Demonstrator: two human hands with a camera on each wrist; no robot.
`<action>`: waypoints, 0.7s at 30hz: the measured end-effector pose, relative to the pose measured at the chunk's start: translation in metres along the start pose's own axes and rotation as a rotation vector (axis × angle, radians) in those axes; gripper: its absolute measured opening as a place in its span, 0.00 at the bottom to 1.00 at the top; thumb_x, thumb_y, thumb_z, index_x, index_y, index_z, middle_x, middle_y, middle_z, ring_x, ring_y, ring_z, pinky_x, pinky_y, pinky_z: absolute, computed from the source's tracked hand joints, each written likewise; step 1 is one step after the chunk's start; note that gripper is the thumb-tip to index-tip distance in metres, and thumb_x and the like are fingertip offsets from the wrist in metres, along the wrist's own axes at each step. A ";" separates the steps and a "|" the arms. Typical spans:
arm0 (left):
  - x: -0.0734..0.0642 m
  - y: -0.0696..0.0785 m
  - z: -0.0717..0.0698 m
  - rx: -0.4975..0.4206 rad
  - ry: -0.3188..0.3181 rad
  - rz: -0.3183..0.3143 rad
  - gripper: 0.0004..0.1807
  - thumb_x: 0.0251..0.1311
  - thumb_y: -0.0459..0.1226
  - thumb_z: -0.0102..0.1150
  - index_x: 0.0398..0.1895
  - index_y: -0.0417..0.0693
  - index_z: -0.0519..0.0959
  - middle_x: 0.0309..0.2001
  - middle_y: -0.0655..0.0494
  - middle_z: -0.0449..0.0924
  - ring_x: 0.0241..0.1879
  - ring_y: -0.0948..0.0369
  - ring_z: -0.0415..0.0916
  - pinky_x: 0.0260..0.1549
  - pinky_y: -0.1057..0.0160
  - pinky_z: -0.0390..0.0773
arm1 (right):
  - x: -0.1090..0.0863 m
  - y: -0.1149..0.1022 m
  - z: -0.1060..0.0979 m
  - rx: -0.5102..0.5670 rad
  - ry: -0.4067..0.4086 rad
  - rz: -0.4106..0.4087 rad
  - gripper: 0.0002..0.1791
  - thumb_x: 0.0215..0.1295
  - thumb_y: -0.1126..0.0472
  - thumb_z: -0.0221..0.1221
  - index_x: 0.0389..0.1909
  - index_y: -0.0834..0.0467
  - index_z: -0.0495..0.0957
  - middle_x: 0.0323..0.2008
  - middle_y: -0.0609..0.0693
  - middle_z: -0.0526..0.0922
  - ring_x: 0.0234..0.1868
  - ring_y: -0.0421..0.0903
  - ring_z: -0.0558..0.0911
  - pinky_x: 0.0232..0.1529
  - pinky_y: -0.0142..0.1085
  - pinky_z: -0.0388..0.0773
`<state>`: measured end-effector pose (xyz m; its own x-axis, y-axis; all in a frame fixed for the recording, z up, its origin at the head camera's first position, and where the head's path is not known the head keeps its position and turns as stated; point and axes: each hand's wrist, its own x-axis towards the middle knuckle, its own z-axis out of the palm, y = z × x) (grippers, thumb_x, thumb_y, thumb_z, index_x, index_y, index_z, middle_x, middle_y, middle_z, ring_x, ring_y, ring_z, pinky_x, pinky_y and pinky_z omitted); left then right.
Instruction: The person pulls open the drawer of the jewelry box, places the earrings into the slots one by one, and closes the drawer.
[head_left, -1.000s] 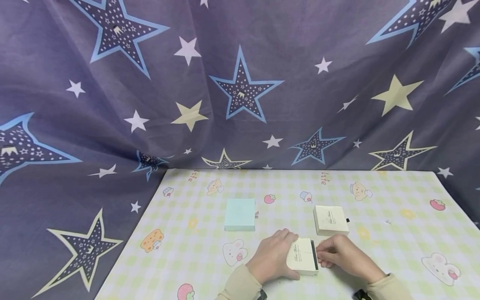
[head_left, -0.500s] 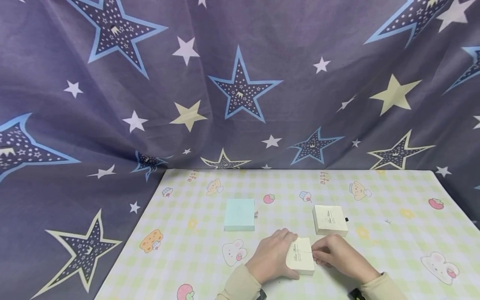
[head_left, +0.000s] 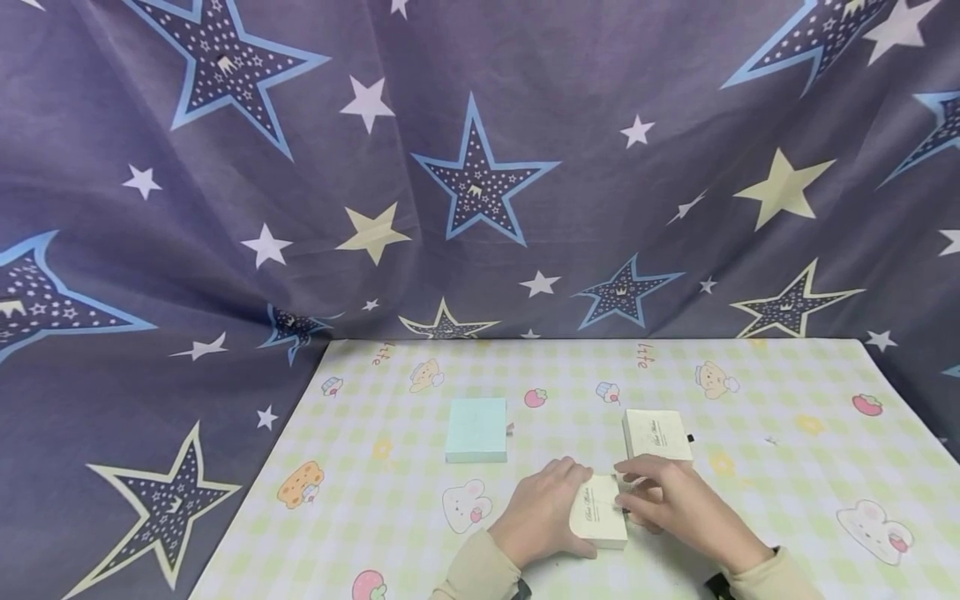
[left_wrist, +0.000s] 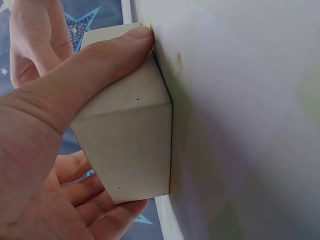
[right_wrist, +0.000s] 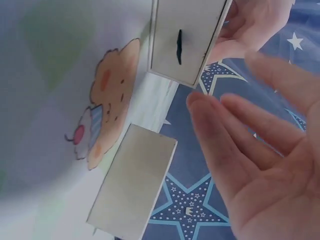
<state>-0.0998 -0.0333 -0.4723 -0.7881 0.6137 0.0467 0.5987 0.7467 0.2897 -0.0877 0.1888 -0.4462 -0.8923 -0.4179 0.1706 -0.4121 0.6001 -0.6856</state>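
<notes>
My left hand (head_left: 542, 510) grips a small cream slide-out drawer box (head_left: 597, 512) with dark script on its lid, flat on the table. In the left wrist view its thumb lies along the near side of the box (left_wrist: 127, 145), with the fingers at the far side. My right hand (head_left: 678, 504) is just off the box's right end, thumb and index finger apart. The right wrist view has its fingers (right_wrist: 215, 132) loosely extended and holding nothing. A short dark pull tab (right_wrist: 179, 47) sticks out of the drawer front, which sits inside the sleeve.
A second cream box (head_left: 654, 433) with a black tab lies just behind my right hand. Farther left is a mint-green box (head_left: 477, 429) with a small ribbon tab. A star-patterned curtain (head_left: 480, 275) hangs along the back edge of the checked tablecloth (head_left: 405, 533).
The drawer's dark gap at the right end has closed as the drawer went in. My right hand then let go and spread its fingers. The left hand stays on the box.
</notes>
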 end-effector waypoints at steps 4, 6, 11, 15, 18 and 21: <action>0.000 0.000 0.001 0.003 0.007 0.006 0.50 0.30 0.58 0.82 0.61 0.50 0.73 0.45 0.65 0.75 0.41 0.71 0.69 0.37 0.74 0.75 | -0.002 -0.003 0.004 -0.083 0.003 -0.070 0.28 0.54 0.49 0.72 0.50 0.63 0.80 0.48 0.53 0.84 0.36 0.38 0.82 0.38 0.34 0.82; 0.000 -0.001 0.002 0.002 0.007 0.008 0.50 0.30 0.58 0.82 0.61 0.51 0.73 0.45 0.65 0.75 0.41 0.72 0.69 0.37 0.75 0.75 | -0.003 -0.004 0.006 -0.140 -0.007 -0.087 0.33 0.51 0.43 0.72 0.51 0.61 0.80 0.49 0.51 0.83 0.39 0.39 0.80 0.42 0.37 0.81; -0.001 -0.001 0.002 0.002 -0.006 0.003 0.49 0.32 0.59 0.81 0.61 0.51 0.73 0.46 0.66 0.75 0.41 0.72 0.70 0.38 0.75 0.76 | -0.005 -0.006 0.012 -0.186 -0.078 -0.053 0.40 0.43 0.43 0.76 0.55 0.60 0.78 0.57 0.53 0.79 0.49 0.46 0.79 0.49 0.40 0.81; -0.001 -0.001 0.001 0.004 -0.013 -0.002 0.49 0.32 0.59 0.80 0.61 0.52 0.72 0.46 0.67 0.75 0.41 0.73 0.69 0.38 0.75 0.76 | -0.003 -0.007 0.015 -0.169 -0.136 -0.018 0.41 0.43 0.47 0.77 0.58 0.63 0.76 0.59 0.55 0.77 0.53 0.49 0.79 0.51 0.41 0.81; 0.000 -0.001 0.001 0.008 -0.013 -0.005 0.50 0.32 0.60 0.80 0.62 0.53 0.72 0.46 0.67 0.75 0.41 0.73 0.69 0.38 0.75 0.76 | -0.002 -0.008 0.015 -0.168 -0.149 -0.012 0.41 0.43 0.48 0.77 0.58 0.63 0.77 0.60 0.55 0.77 0.53 0.50 0.79 0.51 0.40 0.81; 0.001 0.000 0.000 0.021 -0.011 0.002 0.50 0.32 0.60 0.80 0.62 0.52 0.72 0.48 0.66 0.76 0.43 0.72 0.71 0.39 0.74 0.77 | -0.001 -0.008 0.015 -0.173 -0.150 -0.011 0.40 0.43 0.49 0.77 0.56 0.63 0.77 0.59 0.56 0.77 0.52 0.49 0.80 0.48 0.38 0.82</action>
<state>-0.1005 -0.0328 -0.4720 -0.7856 0.6176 0.0367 0.6029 0.7509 0.2694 -0.0806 0.1747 -0.4517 -0.8554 -0.5143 0.0612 -0.4588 0.6976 -0.5503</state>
